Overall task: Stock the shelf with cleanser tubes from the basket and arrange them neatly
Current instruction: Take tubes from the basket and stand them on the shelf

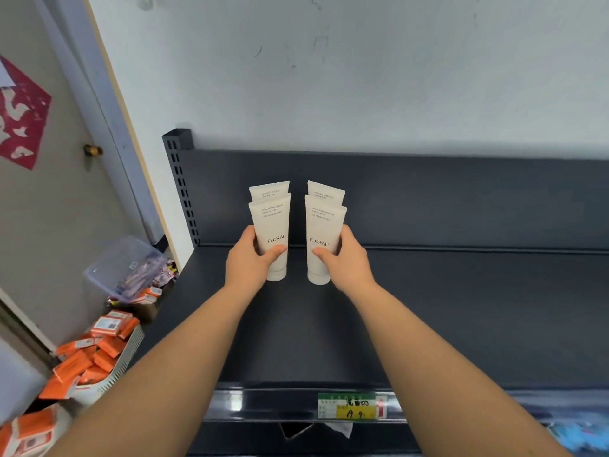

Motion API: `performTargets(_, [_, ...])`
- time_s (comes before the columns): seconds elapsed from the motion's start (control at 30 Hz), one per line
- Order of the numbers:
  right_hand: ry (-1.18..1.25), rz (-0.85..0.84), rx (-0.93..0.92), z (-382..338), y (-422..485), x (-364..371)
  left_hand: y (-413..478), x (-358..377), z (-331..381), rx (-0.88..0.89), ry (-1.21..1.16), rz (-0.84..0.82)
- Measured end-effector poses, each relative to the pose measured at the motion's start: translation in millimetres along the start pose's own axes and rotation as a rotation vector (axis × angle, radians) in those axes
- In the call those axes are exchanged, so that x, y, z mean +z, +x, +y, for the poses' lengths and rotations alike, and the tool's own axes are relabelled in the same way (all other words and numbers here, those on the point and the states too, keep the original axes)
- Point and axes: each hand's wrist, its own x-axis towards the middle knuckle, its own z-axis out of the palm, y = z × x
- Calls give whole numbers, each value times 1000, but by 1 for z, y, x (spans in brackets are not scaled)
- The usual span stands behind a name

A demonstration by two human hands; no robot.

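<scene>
Placing step: my left grip wraps the left tube, my right grip the right tube, before two back tubes near the shelf's back edge; next I'd release both squarely.

Left grip, right grip, both curled

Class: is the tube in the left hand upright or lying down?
Upright: the cleanser tube stands cap-down on the shelf, crimped end up, gripped by the left hand.
</scene>
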Motion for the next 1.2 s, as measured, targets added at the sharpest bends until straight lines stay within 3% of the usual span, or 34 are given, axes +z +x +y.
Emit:
performTargets(0.13, [-8, -17, 62, 2, 4, 3, 0, 6, 3, -40, 14, -28])
performTargets(0.23, [-151, -131, 160, 15, -3, 4, -8, 7, -1, -152, 71, -148])
performTargets(0.5, [-540, -256, 122, 28, -32, -11, -51, -21, 0, -136, 533, -278])
performTargets(0.6, [-685, -400, 11, 24, -41, -13, -71, -31, 1, -109, 763, -320])
performTargets(0.77, [-731, -544, -223, 9, -58, -13, -110, -44, 5, -147, 994, -295])
performTargets(1.2, [-722, -730, -695, -46, -117, 55, -223, -140, 5, -341, 1065, 10])
